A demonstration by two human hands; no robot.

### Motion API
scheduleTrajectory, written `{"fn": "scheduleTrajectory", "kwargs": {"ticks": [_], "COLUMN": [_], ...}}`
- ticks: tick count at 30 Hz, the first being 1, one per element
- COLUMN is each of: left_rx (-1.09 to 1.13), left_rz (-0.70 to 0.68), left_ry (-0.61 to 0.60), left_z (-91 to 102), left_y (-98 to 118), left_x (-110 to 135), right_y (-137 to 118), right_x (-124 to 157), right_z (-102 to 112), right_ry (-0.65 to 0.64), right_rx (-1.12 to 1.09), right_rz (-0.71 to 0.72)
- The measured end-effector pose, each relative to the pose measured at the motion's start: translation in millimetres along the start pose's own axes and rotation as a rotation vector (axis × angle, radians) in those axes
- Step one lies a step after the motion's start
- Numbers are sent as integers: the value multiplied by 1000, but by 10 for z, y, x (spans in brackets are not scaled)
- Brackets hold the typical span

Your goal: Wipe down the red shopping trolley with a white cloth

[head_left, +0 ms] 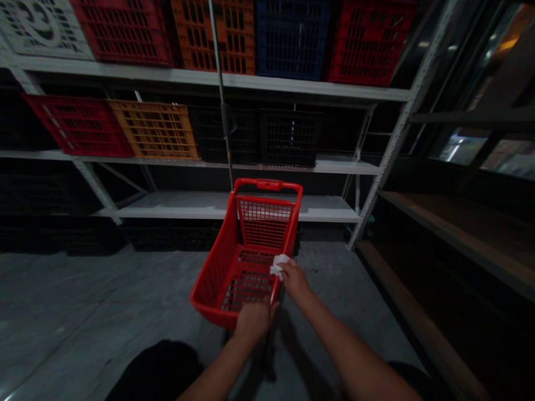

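A red plastic shopping basket [225,262] on wheels stands on the grey floor in front of me, its handle [267,185] raised at the far end. My left hand [253,322] is closed over the basket's near rim. My right hand [295,279] pinches a small white cloth [278,265] against the right rim of the basket. The inside of the basket shows only its mesh bottom.
White metal shelving [217,78] runs along the back with red, orange, blue and black crates [154,129]. A thin pole [223,111] stands behind the basket. Dark wooden shelves [451,223] line the right side. Grey concrete floor [104,312] spreads to the left.
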State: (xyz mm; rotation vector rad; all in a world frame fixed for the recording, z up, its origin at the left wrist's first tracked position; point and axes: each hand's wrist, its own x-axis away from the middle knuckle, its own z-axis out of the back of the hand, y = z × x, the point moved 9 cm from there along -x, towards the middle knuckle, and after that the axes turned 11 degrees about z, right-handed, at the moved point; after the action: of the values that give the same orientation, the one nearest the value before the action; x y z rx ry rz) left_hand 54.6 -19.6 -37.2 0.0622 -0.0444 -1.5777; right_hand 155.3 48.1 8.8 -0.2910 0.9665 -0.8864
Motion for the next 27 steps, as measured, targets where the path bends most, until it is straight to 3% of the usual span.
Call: {"fn": "scheduleTrajectory", "kwargs": {"ticks": [4, 10, 13, 21, 24, 27], "left_rx": [5, 12, 7, -49, -62, -51], "left_rz": [-36, -61, -58, -67, -56, -70], "left_ry": [27, 2, -10, -15, -31, -43], "left_z": [-16, 2, 27, 8, 10, 43], "left_y": [18, -29, -92, -184, -206, -213], "left_x": [77, 168, 184, 116, 55, 16], "right_y": [82, -229, -287, 215, 104, -191], "right_x": [-51, 284, 312, -84, 26, 227], "right_z": [75, -36, -68, 324, 226, -14], "right_ry": [-17, -104, -141, -26, -41, -108], "right_rx": [31, 20, 36, 186, 184, 148], "right_rz": [-9, 60, 87, -44, -40, 33]}}
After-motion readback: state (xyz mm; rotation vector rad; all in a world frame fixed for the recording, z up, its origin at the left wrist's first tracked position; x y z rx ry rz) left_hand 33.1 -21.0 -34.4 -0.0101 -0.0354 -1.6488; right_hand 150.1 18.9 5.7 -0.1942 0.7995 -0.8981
